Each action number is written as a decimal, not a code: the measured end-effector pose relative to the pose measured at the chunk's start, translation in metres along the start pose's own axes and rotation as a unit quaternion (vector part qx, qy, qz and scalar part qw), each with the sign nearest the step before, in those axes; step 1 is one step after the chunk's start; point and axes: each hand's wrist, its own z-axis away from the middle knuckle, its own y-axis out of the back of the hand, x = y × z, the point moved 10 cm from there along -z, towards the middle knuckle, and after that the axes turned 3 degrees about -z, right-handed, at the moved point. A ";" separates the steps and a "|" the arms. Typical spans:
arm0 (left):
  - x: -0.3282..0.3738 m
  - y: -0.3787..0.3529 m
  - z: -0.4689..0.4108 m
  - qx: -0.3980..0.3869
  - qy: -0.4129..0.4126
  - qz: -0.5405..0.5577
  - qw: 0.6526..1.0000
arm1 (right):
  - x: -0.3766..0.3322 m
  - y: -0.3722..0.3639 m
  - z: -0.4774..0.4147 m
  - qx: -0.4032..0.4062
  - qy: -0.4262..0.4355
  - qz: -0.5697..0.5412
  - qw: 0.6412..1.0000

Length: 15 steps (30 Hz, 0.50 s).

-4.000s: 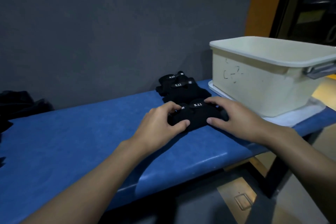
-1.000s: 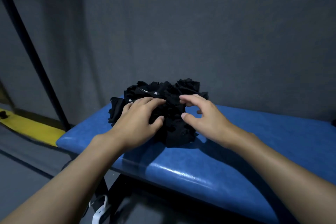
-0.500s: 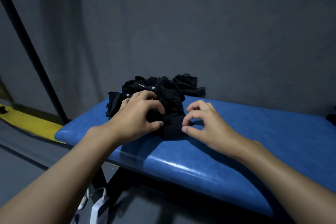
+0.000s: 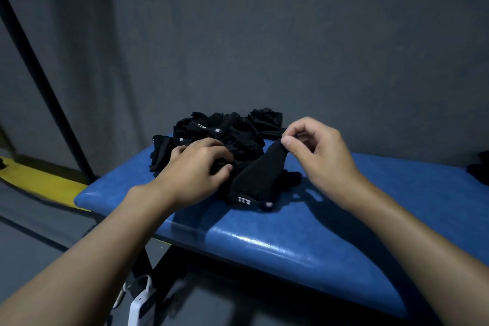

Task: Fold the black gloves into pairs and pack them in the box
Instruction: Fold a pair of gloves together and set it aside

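While pinching the upper tip of one black glove (image 4: pixel 255 177) between thumb and forefinger of the right hand (image 4: pixel 320 151), holds that end raised above the blue padded bench (image 4: pixel 370 219), cuff end with white lettering down on the pad toward the near edge. Digs the curled fingers of the left hand (image 4: pixel 195 167) into the pile of black gloves (image 4: pixel 227 127), gripping fabric at its near side, just beside the raised glove. Heaped at the left end of the bench, close against the grey wall (image 4: pixel 264 34). More black fabric (image 4: pixel 480 169) at the far right of the pad, well apart from the pile. Under the bench, a white device (image 4: pixel 139 307); on the floor to the left, a yellow strip (image 4: pixel 39 182)
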 end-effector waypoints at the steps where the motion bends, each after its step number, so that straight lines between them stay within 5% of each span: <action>1: 0.002 0.000 0.000 0.003 0.001 -0.004 1.000 | 0.000 0.006 0.000 0.010 -0.002 -0.006 1.000; 6: 0.046 0.012 -0.003 0.023 -0.062 0.081 0.994 | 0.005 0.029 0.002 0.036 -0.013 -0.003 0.999; 11: 0.090 -0.017 -0.003 -0.073 -0.075 0.242 0.965 | 0.011 0.047 0.008 0.044 -0.033 0.004 0.998; 15: 0.104 -0.033 -0.009 -0.096 -0.074 0.235 0.964 | 0.017 0.064 0.015 0.054 -0.045 0.004 0.998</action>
